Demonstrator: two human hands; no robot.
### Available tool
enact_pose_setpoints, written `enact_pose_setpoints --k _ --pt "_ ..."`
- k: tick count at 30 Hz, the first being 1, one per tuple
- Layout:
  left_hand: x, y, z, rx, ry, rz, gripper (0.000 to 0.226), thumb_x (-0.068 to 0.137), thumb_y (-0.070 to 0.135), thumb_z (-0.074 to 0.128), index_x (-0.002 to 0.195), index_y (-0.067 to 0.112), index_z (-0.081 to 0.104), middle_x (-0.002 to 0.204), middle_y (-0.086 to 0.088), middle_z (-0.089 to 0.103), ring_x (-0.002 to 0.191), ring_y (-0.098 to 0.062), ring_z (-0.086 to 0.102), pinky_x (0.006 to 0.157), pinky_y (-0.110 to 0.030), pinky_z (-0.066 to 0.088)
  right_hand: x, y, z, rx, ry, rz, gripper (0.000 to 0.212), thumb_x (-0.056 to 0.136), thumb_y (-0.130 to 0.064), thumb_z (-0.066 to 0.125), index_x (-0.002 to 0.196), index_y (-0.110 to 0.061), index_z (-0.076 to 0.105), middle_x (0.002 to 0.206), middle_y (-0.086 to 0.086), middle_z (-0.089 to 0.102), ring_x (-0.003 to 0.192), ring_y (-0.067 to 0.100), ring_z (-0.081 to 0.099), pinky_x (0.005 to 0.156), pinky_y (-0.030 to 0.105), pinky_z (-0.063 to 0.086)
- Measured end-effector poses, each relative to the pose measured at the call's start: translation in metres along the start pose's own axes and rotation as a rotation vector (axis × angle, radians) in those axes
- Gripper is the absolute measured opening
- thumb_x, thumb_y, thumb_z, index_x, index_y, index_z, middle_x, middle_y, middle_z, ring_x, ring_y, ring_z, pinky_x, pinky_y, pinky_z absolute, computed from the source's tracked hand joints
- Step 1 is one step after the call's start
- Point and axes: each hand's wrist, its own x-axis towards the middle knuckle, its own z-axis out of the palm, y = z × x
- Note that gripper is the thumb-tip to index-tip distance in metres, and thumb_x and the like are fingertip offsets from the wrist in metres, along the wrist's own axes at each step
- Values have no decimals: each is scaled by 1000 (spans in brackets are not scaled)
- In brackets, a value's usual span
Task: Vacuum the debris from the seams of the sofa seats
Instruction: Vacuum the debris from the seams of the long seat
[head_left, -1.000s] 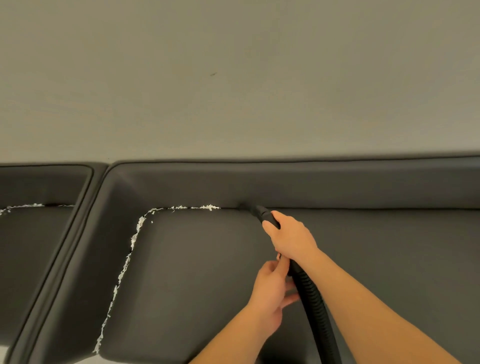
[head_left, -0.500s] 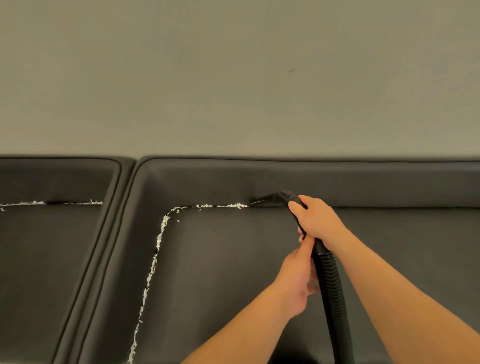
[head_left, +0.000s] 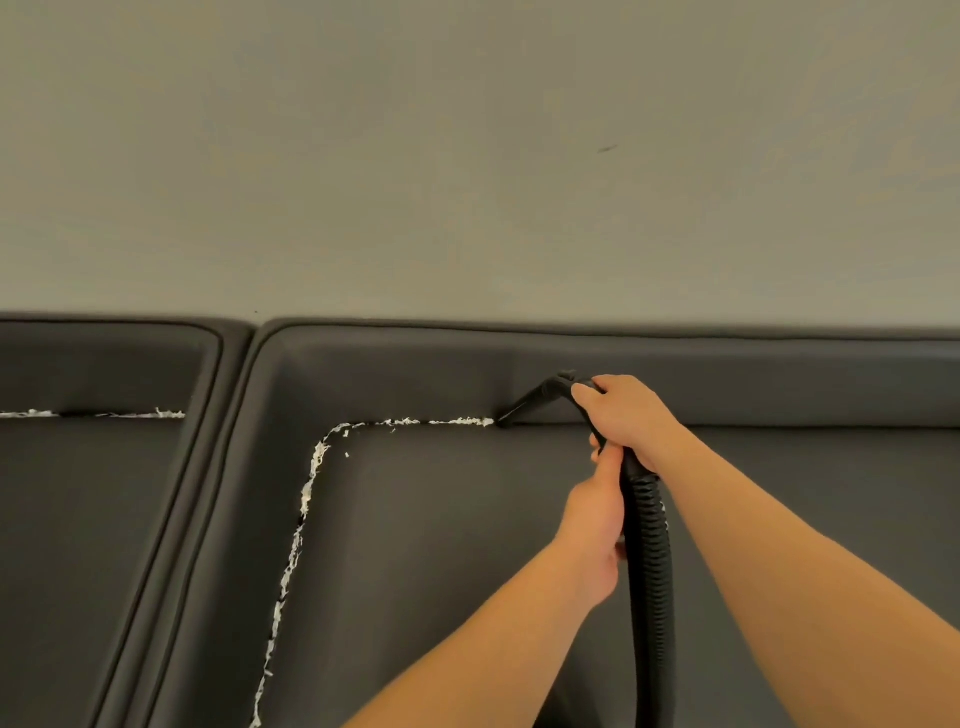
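Debris (head_left: 457, 421), white and shredded, lies packed in the seam of the dark sofa seat (head_left: 441, 545). One run follows the back seam, where the seat meets the backrest (head_left: 415, 376); it turns a rounded corner and trails down the left side seam toward the bottom edge of the view. A loose fleck sits on the seat just inside that corner. To the right of the nozzle the back seam shows dark, with no white in it.

The black crevice nozzle (head_left: 524, 404) slants down to the left, and its tip sits in the back seam, touching the right end of the white line. The right hand (head_left: 631, 418) is curled over the bend where the nozzle joins the ribbed black hose (head_left: 647, 561), gripping it from above. The left hand (head_left: 597, 525) lies just below and to the left of it, fingers wrapped round the hose; its thumb points up along the hose toward the right hand. The hose drops between the two forearms and out of view at the bottom.

At the left a second seat section (head_left: 78, 519) stands beside the first, parted from it by a padded ridge (head_left: 208, 467). More debris lies in its own back seam. A plain pale wall (head_left: 467, 156) rises behind the sofa, bearing one small dark mark.
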Motion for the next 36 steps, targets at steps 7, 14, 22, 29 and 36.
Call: enact_pose_setpoints --k 7,14,22,29,36 --pt "24 1 11 -19 54 -10 60 98 61 50 119 9 72 89 -4 73 79 -18 70 78 -31 59 35 20 11 52 -4 33 29 97 -38 43 91 -12 54 75 11 72 82 35 72 85 52 59" --pt "41 6 14 61 117 65 61 98 62 47 108 6 70 78 -5 70 67 -17 64 66 -28 53 53 35 9 376 -17 154 29 99 -35 48 99 -7 57 69 15 66 58 30 66 62 38 60" --pt "49 -46 55 376 31 -155 51 88 54 59 122 16 61 112 -10 73 96 -24 71 87 -38 57 22 143 -20 957 11 537 39 103 -37 56 98 2 56 66 18 56 52 27 55 54 37 51" --pt "29 -33 44 108 98 -167 57 103 55 44 114 4 67 80 -11 72 62 -22 64 65 -34 59 9 109 1 460 -1 127 26 101 -35 50 99 -13 63 70 10 62 60 30 65 68 44 57" --pt "-26 -26 44 -102 113 -55 56 102 60 39 112 18 75 101 -4 80 95 -20 77 93 -39 60 -19 58 -5 -156 -84 -170 30 101 -44 43 94 -17 54 82 2 64 78 24 64 69 37 48"
